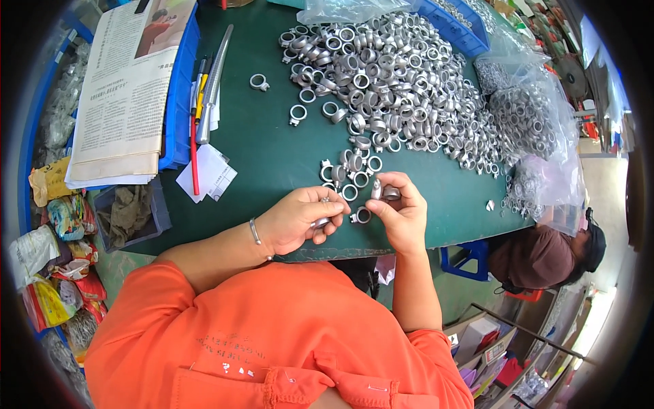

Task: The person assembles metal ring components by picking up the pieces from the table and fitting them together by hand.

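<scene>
Above the near edge of the green table, my left hand [304, 217] is closed, with a grey metal ring [320, 222] partly showing under its fingers. To its right, my right hand [402, 217] pinches another grey metal ring [390, 193] between thumb and fingers; a pale, narrow piece sticks up beside the thumb. Just beyond both hands lies a small cluster of rings [353, 163]. A single ring [362, 215] rests on the table between the hands. Farther off, a large heap of similar rings [402, 82] covers the table's far right part.
Clear plastic bags of rings [528, 109] stand right of the heap, near a blue bin [460, 27]. At left, newspapers [126, 95] cover a blue tray [178, 129]; a tapered metal rod [214, 82] and pens [201, 95] lie beside it. A person [545, 259] sits at the right.
</scene>
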### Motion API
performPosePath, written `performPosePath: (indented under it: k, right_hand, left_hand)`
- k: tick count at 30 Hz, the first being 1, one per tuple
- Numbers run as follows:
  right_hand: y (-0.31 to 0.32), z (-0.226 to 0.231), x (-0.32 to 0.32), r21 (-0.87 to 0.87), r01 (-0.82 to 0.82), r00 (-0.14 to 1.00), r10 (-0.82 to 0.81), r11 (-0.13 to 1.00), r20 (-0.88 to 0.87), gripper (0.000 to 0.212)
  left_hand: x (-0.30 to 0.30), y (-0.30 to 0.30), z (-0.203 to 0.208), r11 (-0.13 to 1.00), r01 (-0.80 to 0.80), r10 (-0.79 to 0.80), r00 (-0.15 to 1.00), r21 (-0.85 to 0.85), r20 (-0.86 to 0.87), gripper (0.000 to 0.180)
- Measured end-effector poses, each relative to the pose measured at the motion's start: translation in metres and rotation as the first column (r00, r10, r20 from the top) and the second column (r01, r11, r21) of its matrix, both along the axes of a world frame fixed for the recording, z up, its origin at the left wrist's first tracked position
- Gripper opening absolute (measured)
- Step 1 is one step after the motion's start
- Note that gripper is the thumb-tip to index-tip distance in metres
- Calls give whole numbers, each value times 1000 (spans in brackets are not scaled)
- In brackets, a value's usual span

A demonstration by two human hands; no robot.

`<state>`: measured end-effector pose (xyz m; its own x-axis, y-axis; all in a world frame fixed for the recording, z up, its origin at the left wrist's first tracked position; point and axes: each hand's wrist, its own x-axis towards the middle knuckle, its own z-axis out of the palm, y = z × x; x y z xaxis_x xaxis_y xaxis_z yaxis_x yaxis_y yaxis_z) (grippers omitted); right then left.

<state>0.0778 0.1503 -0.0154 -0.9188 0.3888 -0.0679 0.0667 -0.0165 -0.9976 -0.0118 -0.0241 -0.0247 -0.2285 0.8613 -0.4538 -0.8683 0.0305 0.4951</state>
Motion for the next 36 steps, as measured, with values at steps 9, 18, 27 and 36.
performPosePath:
  k: [9,18,27,36]
  right_hand:
    - [4,-4,13,-294,-179,953,91,939,-289,35]
    - [24,-1,-10,-634,-221,965,74,741,-251,19]
    - [-3,5,-47,634,-88,978,-56,768,203,21]
    - [8,9,-17,265,88,983,-127,960,134,13]
  left_hand:
    - [0,0,-1,1000,3,-3,1000,0,6,15]
    - [2,-1,-1,1000,7,-7,1000,-13,10,14]
    - [1,-1,0,1000,12,-12,1000,-11,12,13]
    - [-1,0,-1,999,28,-28,1000,-23,1,14]
